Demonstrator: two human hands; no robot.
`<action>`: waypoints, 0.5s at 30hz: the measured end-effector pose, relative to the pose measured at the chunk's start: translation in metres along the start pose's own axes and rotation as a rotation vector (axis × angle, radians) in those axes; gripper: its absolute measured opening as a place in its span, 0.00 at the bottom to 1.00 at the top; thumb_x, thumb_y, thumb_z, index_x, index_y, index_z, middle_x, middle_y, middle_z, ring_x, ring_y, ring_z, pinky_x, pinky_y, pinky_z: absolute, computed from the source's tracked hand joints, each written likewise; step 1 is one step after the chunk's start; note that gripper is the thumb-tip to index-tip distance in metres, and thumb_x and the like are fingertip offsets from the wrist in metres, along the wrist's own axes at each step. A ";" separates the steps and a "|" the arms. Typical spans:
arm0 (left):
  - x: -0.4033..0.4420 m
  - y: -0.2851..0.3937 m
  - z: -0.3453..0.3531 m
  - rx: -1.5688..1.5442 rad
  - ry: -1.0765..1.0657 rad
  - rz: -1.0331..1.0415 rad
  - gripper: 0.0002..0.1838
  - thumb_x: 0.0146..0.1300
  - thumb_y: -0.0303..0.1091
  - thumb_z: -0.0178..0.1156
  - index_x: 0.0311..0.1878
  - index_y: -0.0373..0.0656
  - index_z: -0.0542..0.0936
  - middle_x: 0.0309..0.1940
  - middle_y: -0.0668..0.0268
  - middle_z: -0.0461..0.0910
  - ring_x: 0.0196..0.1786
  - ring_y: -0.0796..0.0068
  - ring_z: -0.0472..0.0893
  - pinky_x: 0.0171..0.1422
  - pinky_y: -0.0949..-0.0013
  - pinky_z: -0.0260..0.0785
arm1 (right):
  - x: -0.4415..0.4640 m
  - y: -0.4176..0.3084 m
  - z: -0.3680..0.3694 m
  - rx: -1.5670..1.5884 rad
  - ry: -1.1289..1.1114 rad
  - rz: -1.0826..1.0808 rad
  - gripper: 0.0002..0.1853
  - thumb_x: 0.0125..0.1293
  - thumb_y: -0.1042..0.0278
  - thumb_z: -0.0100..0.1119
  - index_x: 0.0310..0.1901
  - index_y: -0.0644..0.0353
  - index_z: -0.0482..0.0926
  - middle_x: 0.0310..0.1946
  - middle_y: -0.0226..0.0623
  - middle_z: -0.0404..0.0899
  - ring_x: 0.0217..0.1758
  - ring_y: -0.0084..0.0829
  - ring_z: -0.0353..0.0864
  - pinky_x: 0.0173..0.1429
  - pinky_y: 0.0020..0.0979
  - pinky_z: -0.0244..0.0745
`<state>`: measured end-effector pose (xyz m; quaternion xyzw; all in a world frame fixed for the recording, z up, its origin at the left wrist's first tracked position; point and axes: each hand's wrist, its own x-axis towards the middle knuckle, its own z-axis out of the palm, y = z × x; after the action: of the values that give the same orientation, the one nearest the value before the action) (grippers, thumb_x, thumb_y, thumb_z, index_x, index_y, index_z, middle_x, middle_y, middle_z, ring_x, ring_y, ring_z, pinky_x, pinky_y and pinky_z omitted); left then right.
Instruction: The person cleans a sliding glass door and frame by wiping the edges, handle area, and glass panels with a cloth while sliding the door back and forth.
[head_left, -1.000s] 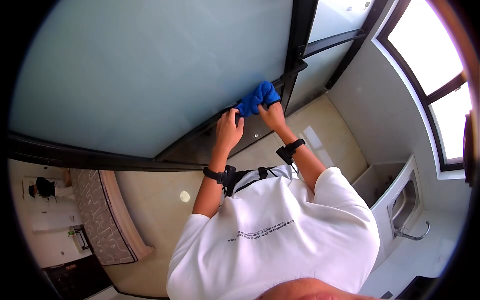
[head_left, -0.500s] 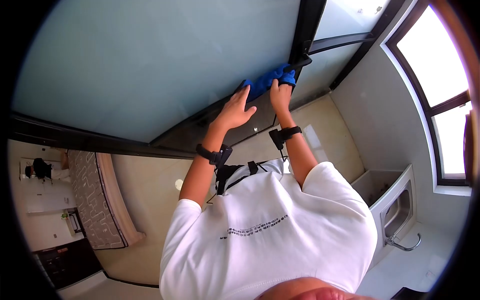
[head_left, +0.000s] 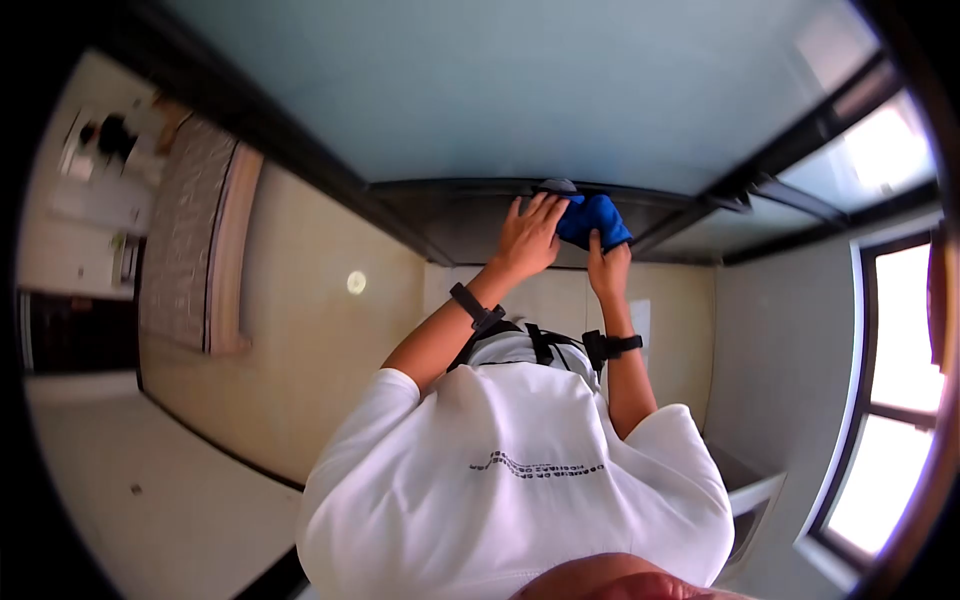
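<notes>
A bunched blue cloth [head_left: 594,222] is gripped in my right hand [head_left: 608,268], just below the dark crossbar [head_left: 460,187] of a frosted glass door [head_left: 560,90]. Part of the cloth covers that hand's fingers. My left hand [head_left: 528,236] lies beside it with fingers stretched out and spread, the fingertips against the crossbar and the cloth's left edge. A small grey rounded thing [head_left: 557,186] shows just above these fingertips; its kind is unclear. Black straps with small boxes sit on both wrists.
A dark door handle [head_left: 735,203] juts out right of the cloth. A window [head_left: 895,400] is in the right wall. Part of a sink [head_left: 750,495] shows low on the right. Through the doorway at left stands a patterned, cloth-covered piece of furniture [head_left: 190,240].
The view has turned, and the door's crossbar now runs nearly level. My right hand and the cloth have moved away from the handle, closer to my left hand. The cloth is more bunched.
</notes>
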<state>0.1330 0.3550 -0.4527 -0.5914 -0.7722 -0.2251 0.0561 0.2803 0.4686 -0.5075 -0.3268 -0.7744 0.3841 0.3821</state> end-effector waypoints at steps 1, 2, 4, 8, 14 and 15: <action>-0.005 -0.005 -0.005 -0.017 -0.016 -0.013 0.36 0.56 0.32 0.64 0.70 0.41 0.67 0.66 0.57 0.72 0.72 0.55 0.67 0.72 0.42 0.60 | 0.001 -0.006 0.004 -0.029 -0.058 0.036 0.15 0.71 0.66 0.58 0.54 0.65 0.79 0.54 0.56 0.79 0.58 0.55 0.77 0.60 0.44 0.72; -0.012 -0.013 -0.005 -0.001 -0.014 -0.057 0.36 0.56 0.32 0.64 0.69 0.41 0.67 0.67 0.57 0.72 0.73 0.54 0.66 0.72 0.41 0.59 | 0.004 -0.014 0.009 -0.012 -0.093 0.013 0.15 0.71 0.66 0.58 0.54 0.65 0.79 0.54 0.56 0.79 0.58 0.55 0.77 0.60 0.44 0.72; -0.028 -0.036 -0.017 0.036 -0.006 -0.165 0.36 0.56 0.33 0.65 0.69 0.41 0.67 0.67 0.56 0.72 0.73 0.53 0.66 0.73 0.41 0.58 | 0.013 -0.034 0.022 -0.009 -0.029 -0.201 0.15 0.70 0.67 0.58 0.55 0.65 0.78 0.53 0.54 0.80 0.57 0.54 0.77 0.60 0.44 0.72; -0.067 -0.091 -0.037 0.131 0.020 -0.374 0.37 0.57 0.33 0.64 0.71 0.42 0.66 0.70 0.55 0.68 0.74 0.50 0.64 0.75 0.38 0.55 | 0.021 -0.080 0.046 0.116 -0.063 -0.252 0.16 0.70 0.68 0.58 0.55 0.65 0.77 0.50 0.52 0.81 0.56 0.54 0.78 0.60 0.43 0.71; -0.078 -0.144 -0.044 0.093 0.316 -0.716 0.37 0.51 0.29 0.65 0.66 0.34 0.64 0.57 0.41 0.70 0.63 0.39 0.70 0.68 0.43 0.62 | -0.003 -0.074 0.085 0.225 -0.454 -0.137 0.17 0.65 0.69 0.62 0.55 0.61 0.76 0.45 0.58 0.80 0.49 0.60 0.79 0.54 0.45 0.76; -0.075 -0.147 -0.043 0.093 0.311 -0.721 0.37 0.51 0.29 0.65 0.66 0.34 0.64 0.57 0.41 0.70 0.63 0.39 0.70 0.68 0.43 0.62 | -0.004 -0.072 0.085 0.143 -0.547 -0.271 0.17 0.64 0.69 0.63 0.54 0.62 0.76 0.45 0.58 0.80 0.48 0.61 0.79 0.53 0.46 0.77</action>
<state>0.0094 0.2414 -0.4821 -0.2379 -0.9222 -0.2819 0.1164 0.1958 0.4009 -0.4835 -0.0776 -0.8561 0.4568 0.2290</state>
